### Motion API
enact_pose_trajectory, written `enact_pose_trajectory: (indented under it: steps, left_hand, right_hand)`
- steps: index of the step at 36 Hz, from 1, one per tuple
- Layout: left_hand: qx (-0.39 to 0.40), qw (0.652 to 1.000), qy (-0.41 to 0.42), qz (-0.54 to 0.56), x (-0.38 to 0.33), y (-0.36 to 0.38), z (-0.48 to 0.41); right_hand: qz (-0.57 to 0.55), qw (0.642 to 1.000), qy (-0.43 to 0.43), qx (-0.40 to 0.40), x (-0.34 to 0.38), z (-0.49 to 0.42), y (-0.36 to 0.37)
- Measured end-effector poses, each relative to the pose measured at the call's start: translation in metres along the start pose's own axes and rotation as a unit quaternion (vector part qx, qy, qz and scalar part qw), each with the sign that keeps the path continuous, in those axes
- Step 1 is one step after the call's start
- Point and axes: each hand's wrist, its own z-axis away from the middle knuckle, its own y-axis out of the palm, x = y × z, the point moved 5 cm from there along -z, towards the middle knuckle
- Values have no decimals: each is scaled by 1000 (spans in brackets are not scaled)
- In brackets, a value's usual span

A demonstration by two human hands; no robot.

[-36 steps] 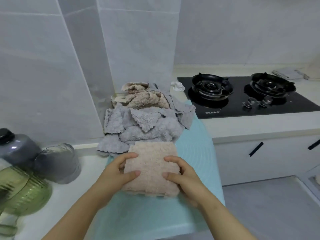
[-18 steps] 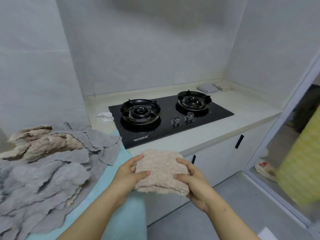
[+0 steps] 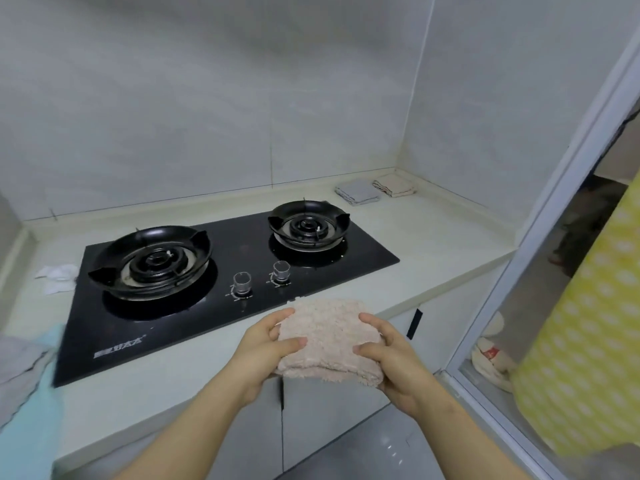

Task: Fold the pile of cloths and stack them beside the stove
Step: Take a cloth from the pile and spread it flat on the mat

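Between my left grip (image 3: 266,344) and right grip (image 3: 391,358), low at 6 o'clock in the head view, sits the folded beige cloth (image 3: 329,337). Both grips hold it, thumbs pressed on top, fingers wrapped round its side edges. It hangs over the front edge of the surface (image 3: 433,244), just before the knobs of the stove (image 3: 242,237).

Half a second ago the unfolded pile (image 3: 17,358) filled the 9 o'clock side. Now only a grey sliver shows there, by the teal mat (image 3: 31,427), and the stove has come to centre.

At 1 o'clock a grey stack (image 3: 358,191) and a beige stack (image 3: 394,184) lie side by side near the wall corner. Bare surface runs from the stove's right edge out to them. A door frame (image 3: 540,237) closes off 3 o'clock.
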Motion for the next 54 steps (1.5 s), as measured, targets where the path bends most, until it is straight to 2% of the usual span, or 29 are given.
enact_pose_trajectory:
  steps: [8,16,23,34,44,50,54]
  left_hand:
    - [21,998,33,-50,-27,58,-112]
    - [43,999,7,-13,-53,117,-241]
    - [43,998,20,-46,-77,152,-319]
    - [-31,999,13,-36,-69,198,-425]
    - [-98,992,13,-73,-85,285,-519]
    - [-115,992,3,-52,-93,336,-568]
    - [-97,995,-5,-37,-91,361,-592]
  right_hand:
    - [3,1000,-13,-21,44,-96,-60]
    - [-10,998,-14,-55,102,-205,-118]
    - [-22,998,-5,-61,133,-282,-153]
    - [76,997,3,-29,162,-406,-216]
    - [191,981,-24,-2,220,-513,-298]
    - [228,974,-11,10,253,-561,-346]
    - [270,962,-26,15,266,-588,-371]
